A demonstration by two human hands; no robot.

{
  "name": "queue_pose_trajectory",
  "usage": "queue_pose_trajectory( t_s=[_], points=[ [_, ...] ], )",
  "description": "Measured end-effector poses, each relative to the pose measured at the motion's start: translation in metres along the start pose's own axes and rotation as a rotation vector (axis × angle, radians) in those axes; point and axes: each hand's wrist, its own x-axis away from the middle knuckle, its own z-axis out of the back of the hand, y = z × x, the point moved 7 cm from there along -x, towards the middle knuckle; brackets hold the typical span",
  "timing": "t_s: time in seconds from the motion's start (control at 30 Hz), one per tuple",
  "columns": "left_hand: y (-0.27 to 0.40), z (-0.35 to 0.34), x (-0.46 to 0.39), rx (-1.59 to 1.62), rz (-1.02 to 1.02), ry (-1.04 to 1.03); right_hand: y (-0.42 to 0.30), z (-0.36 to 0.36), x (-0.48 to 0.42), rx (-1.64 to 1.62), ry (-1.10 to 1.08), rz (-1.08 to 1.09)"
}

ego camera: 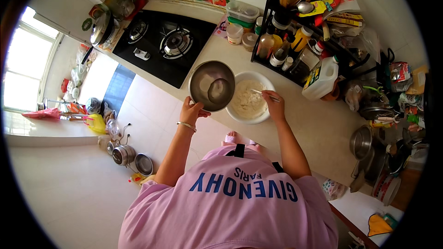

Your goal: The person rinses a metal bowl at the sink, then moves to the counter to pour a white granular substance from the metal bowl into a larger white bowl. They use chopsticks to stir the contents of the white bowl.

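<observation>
My left hand (193, 109) grips the rim of a round stainless steel bowl (199, 79), which is tipped slightly beside a larger white basin. The steel bowl appears to hold some clear liquid, though reflections make its amount hard to judge. Pale flour with rough clumps (250, 100) fills the bottom of the white basin (246, 121) on the counter. Held in my right hand (276, 105) is a pair of light-coloured chopsticks (256, 91), their tips in or just over the flour.
A black gas hob (157, 41) lies at the far left. Behind the basin stands a black rack (258, 50) with bottles and jars, and a white plastic jug (322, 77) beside it. Lidded tubs (235, 34) sit near the hob. Steel pots (124, 155) rest on the floor.
</observation>
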Motion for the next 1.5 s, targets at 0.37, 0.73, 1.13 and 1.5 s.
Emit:
queue_pose_trajectory(
  t_s=[0.37, 0.73, 1.13, 1.5],
  points=[
    [-0.007, 0.016, -0.03, 0.019, 0.009, -0.057, -0.034, -0.006, 0.057, 0.261, -0.18, 0.043],
    [-0.003, 0.018, -0.043, 0.018, -0.001, -0.14, -0.077, 0.023, 0.074, 0.449, 0.206, 0.251],
    [-0.004, 0.026, -0.041, 0.003, 0.013, -0.141, -0.049, -0.027, 0.056, 0.279, 0.155, 0.194],
    [-0.004, 0.032, -0.041, -0.001, 0.009, -0.127, -0.049, -0.018, 0.052, 0.335, 0.199, 0.225]
  ],
)
